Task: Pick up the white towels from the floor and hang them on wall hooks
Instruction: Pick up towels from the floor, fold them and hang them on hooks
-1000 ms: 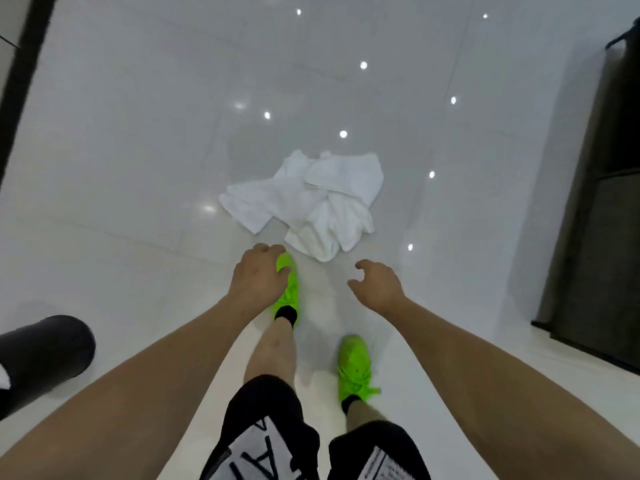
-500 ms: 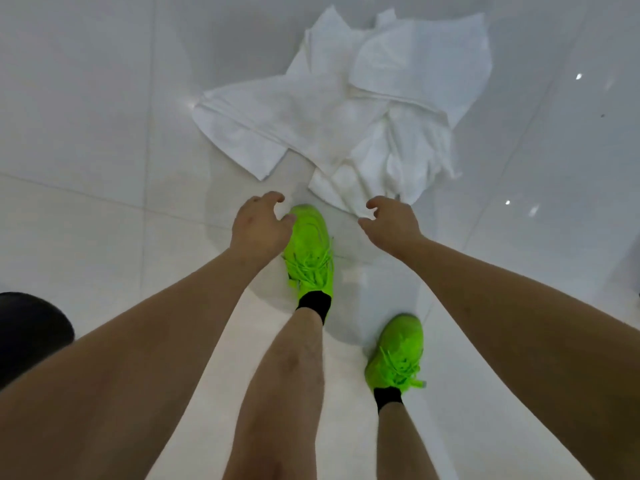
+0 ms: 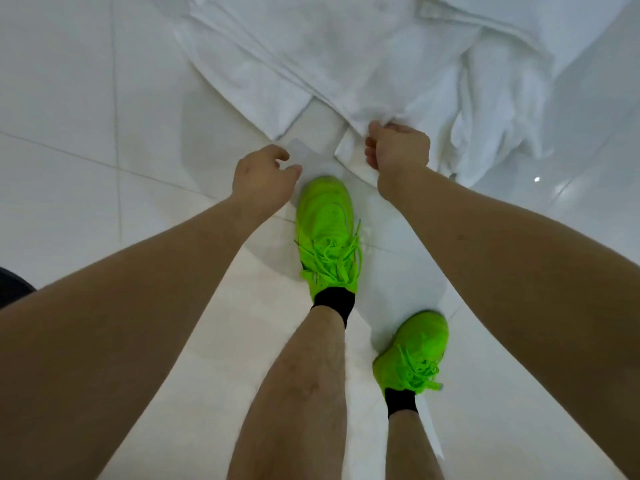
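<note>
The towels (image 3: 346, 53) lie crumpled on the floor (image 3: 69, 98), just ahead of the shoes (image 3: 327, 233). The right hand (image 3: 398, 150) pinches the near edge, fingers curled, ready to lift. The left hand (image 3: 263, 178) hovers beside it, loosely curled and empty (likely positioned for a second grasp).

The towels (image 3: 363, 60) lie on the floor (image 3: 86, 98) just ahead of the forward shoe (image 3: 325, 223), the right hand (image 3: 398, 150) at their near edge, the left hand (image 3: 263, 174) left of it, and the other shoe (image 3: 412, 351) behind, to the right.
</note>
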`<state>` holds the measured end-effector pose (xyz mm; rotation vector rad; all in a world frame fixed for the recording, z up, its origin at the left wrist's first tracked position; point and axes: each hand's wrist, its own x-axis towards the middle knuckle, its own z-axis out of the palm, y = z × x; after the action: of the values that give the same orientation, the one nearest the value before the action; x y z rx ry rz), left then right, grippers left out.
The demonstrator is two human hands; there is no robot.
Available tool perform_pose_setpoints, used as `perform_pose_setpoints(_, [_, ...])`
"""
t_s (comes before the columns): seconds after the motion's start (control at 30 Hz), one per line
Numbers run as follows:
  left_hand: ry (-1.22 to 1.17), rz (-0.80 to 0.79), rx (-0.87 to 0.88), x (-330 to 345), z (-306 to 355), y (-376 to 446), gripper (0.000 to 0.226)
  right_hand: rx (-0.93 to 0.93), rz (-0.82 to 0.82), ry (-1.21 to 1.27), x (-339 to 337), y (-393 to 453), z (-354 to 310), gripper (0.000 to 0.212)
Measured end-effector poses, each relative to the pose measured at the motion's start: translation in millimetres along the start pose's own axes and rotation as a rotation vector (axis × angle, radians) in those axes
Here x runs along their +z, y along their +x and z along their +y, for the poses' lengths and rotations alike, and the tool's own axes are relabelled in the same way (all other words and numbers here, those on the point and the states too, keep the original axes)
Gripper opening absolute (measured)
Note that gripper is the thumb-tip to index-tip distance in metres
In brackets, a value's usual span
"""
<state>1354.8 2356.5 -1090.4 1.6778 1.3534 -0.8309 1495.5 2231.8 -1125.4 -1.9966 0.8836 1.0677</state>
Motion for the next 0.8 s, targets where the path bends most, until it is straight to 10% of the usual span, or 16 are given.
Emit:
perform_pose_setpoints(0.37, [-0.035, -0.033, 0.035, -48, 48, -55, 0.041, 0.045, -0.032, 0.069, -25, -88, -30, 0.022])
perform_pose_setpoints(0.8, [0.073, 0.08, 0.473, -172, 209, -275, 0.039, -0.426, -0.3, -0.151, -190, -317, -200, 0.011])
